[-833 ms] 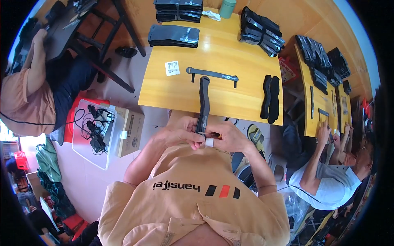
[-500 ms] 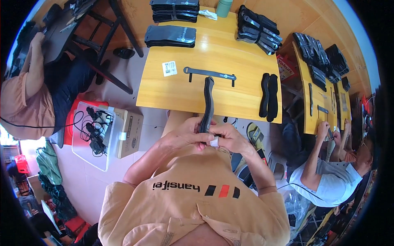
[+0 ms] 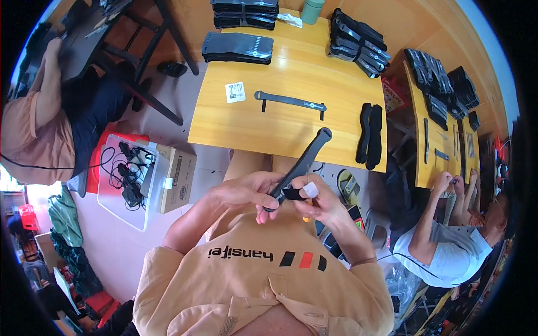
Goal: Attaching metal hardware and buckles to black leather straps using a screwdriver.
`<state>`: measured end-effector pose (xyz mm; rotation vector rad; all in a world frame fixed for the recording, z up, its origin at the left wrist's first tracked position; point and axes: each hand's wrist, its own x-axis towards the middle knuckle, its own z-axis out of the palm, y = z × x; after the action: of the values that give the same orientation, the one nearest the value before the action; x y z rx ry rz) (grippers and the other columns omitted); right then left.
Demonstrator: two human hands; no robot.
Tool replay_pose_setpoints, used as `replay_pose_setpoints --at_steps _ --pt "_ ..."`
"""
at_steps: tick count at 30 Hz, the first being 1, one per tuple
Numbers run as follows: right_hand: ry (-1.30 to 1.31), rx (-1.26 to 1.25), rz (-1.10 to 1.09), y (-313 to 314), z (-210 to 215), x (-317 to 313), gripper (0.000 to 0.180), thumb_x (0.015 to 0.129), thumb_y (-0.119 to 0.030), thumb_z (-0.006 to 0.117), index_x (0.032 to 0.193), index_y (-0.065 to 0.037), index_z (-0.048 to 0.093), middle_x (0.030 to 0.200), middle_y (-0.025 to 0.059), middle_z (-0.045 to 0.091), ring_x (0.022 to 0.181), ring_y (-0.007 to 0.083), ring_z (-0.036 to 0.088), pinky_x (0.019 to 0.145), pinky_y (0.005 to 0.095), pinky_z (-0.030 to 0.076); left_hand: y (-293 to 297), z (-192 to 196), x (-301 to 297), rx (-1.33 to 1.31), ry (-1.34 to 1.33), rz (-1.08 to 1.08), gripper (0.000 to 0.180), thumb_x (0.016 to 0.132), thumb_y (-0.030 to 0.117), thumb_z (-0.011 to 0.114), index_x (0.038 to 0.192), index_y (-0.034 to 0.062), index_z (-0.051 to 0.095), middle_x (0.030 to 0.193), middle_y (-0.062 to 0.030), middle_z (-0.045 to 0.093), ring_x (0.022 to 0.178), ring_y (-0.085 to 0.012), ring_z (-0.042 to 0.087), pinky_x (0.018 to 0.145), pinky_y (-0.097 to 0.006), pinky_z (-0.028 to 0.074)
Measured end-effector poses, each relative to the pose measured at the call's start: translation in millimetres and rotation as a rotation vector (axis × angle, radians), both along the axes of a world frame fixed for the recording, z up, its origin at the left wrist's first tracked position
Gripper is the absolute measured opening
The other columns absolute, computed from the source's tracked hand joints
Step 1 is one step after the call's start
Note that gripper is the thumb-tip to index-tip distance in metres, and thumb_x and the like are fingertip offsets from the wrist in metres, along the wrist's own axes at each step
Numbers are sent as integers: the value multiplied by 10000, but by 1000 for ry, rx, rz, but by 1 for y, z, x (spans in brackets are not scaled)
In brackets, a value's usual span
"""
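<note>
In front of my lap, my left hand (image 3: 252,193) grips the lower end of a long black strap (image 3: 305,159) with a rounded, slotted tip. The strap slants up and right, its tip reaching over the table's near edge; whether several lie stacked together I cannot tell. My right hand (image 3: 322,204) pinches a short black band (image 3: 296,194) that crosses the strap near its lower end. A white wrap or piece (image 3: 310,190) sits at my right fingertips. Something small and yellow (image 3: 306,219) shows under that hand. On the table lies another slotted strap (image 3: 291,102) across two short black strips.
The wooden table (image 3: 224,126) also bears stacks of black straps (image 3: 238,47), a bundle (image 3: 358,45), two dark bands (image 3: 370,134), a white label (image 3: 235,92) and a green container (image 3: 312,11). A clear bin of cables (image 3: 120,207) stands at left. People sit on both sides.
The held strap has tilted from nearly upright to slanting right, turning its flat face up. My right hand has moved slightly right, and the short black band now shows across the strap.
</note>
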<state>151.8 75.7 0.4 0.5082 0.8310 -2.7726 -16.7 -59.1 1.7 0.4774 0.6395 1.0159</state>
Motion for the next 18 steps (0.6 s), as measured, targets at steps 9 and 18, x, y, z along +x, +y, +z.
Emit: replay_pose_setpoints --at_steps 9,18 --pt "150 1599 -361 -24 -3 -14 26 748 -15 548 764 -1 532 585 104 542 486 124 569 415 276 411 12 -5 21 -122 291 180 207 808 126 481 993 33 477 638 -61 526 520 -122 521 482 -230 445" --pt "-29 1042 -454 -13 -1 -10 127 805 -61 572 692 -21 529 541 8 512 401 55 425 384 187 310 12 -3 21 -50 249 211 222 831 135 445 1030 38 457 593 -12 471 476 -82 459 447 -205 380"
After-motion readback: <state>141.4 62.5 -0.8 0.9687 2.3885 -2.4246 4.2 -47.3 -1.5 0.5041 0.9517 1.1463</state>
